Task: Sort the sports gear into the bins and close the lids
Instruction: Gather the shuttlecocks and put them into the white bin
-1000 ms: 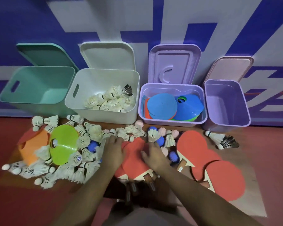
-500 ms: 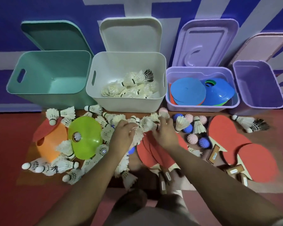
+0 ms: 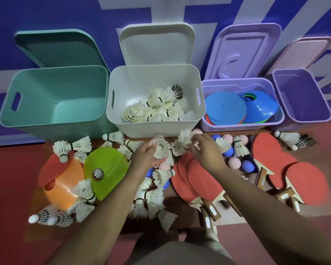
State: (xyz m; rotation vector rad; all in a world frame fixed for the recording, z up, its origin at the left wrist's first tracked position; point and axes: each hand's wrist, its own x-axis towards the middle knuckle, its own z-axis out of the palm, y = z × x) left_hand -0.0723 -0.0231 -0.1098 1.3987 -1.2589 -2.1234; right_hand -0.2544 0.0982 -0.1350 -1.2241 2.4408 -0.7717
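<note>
Gripping a bunch of white shuttlecocks (image 3: 161,148) in the left hand (image 3: 144,156), fingers curling round the feathers, low in front of the white bin (image 3: 151,77). Pinching a smaller tuft of shuttlecocks (image 3: 185,138) in the right hand (image 3: 206,150), close beside the left and just clear of the bin's front wall.

Noting four open bins lining the blue-and-white wall (image 3: 46,14):
- teal bin (image 3: 36,88) at far left
- white bin next to it, carrying a heap of shuttlecocks (image 3: 161,108) on its bottom
- shallow lilac bin (image 3: 237,81), holding blue discs (image 3: 225,106) and a blue cone (image 3: 262,108) side by side
- deeper purple bin (image 3: 302,96) at far right

Seeing the teal lid (image 3: 55,48), white lid (image 3: 157,44), lilac lid (image 3: 245,50) and pink lid (image 3: 302,52) each leaning on the wall behind its bin.

Logging on the floor (image 3: 8,178), left of the hands:
- a green cone (image 3: 107,167) overlapping an orange cone (image 3: 63,188)
- a flat red piece (image 3: 48,169) tucked under the orange one, disc or paddle, cannot tell

Finding loose shuttlecocks (image 3: 149,201) scattered around the cones and beside the left forearm.

Spotting red paddles (image 3: 195,178) fanning out under the right forearm. Spotting a second group of paddles (image 3: 275,159) further right, handles pointing toward the camera.

Marking blue spiky balls (image 3: 227,151) and pink spiky balls (image 3: 234,162) clustering between the two paddle groups, among a few shuttlecocks.
</note>
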